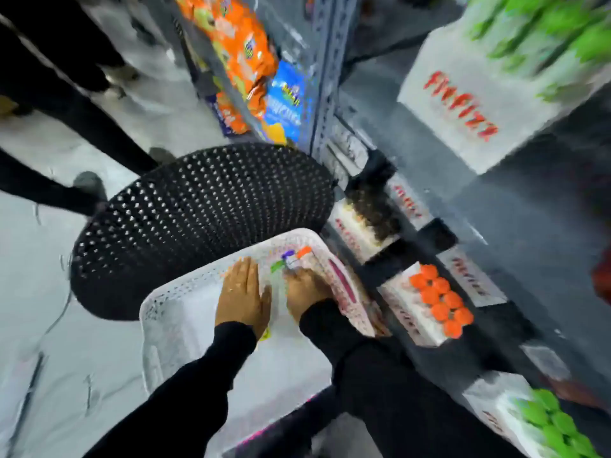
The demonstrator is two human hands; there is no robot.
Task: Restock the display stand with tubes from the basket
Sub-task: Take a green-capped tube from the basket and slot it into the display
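Note:
A white perforated basket (pixel 172 312) rests on a black perforated stool (pixel 198 206). Both my hands are inside it. My left hand (pixel 243 297) lies flat with its fingers together, palm down on the basket floor. My right hand (pixel 305 287) is curled over a bunch of tubes (pixel 291 257) whose purple, orange and green caps stick out past the fingers. To the right stands the dark display stand (pixel 439 236) with white cartons: one carton holds orange-capped tubes (pixel 441 300), another at the bottom right holds green-capped tubes (pixel 555 424). The picture is blurred.
A grey metal shelf upright (pixel 327 77) with orange and blue snack bags (pixel 244 57) rises behind the stool. A white carton with red lettering (pixel 463 104) sits at the upper right. Another person's dark legs (pixel 59 94) stand on the pale floor at the left.

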